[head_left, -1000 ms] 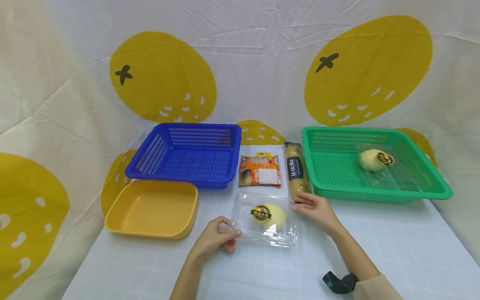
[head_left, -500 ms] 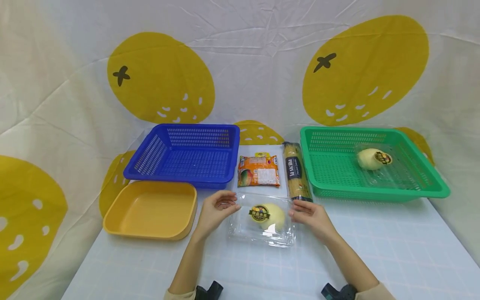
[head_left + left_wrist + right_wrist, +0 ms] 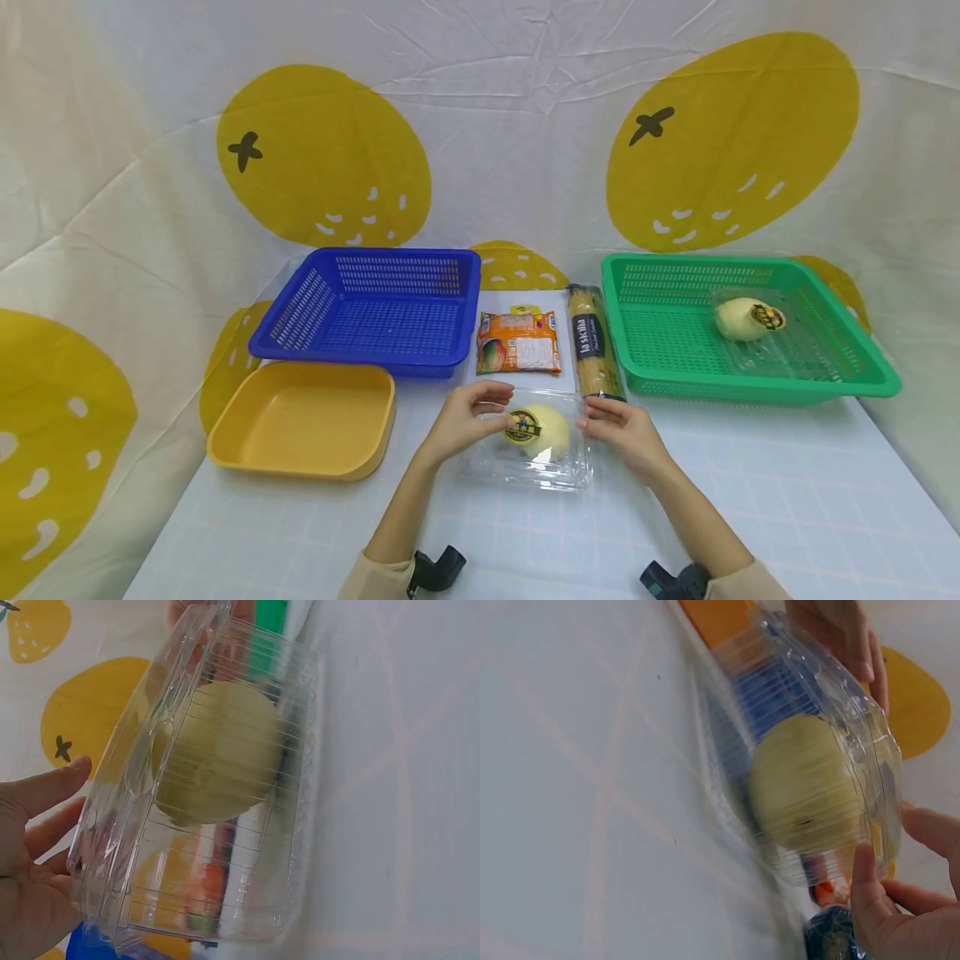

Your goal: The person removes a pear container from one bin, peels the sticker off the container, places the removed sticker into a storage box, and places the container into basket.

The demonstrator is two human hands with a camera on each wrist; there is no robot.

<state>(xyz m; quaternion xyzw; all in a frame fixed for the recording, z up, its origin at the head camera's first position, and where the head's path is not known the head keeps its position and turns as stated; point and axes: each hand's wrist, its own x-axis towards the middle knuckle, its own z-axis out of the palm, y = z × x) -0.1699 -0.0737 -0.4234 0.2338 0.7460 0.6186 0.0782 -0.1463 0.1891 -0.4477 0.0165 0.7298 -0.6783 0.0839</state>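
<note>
A clear plastic fruit box [image 3: 487, 462] with a pale yellow round fruit [image 3: 555, 433] inside lies on the table in the head view. Its lid bears a black and gold round label [image 3: 522, 427]. My left hand [image 3: 467, 423] reaches over the box's left part, fingers and thumb loosely bent, thumb tip overlapping the label. In the left wrist view its thumb [image 3: 56, 787] stands apart from the fingers along the lid side. My right hand [image 3: 626, 433] pinches the box's back right edge, with the rim between thumb and fingers in the right wrist view.
Behind the box lie an orange packet [image 3: 517, 342] and a spaghetti pack [image 3: 596, 346]. A blue basket [image 3: 363, 367] and a yellow tub [image 3: 300, 472] stand at left. The green basket [image 3: 750, 387] at right holds another boxed fruit [image 3: 738, 319].
My left hand has moved from the box's front left corner to its back left, then rightward over the lid. The right hand has stayed near the right edge, shifting slightly. The box stays put.
</note>
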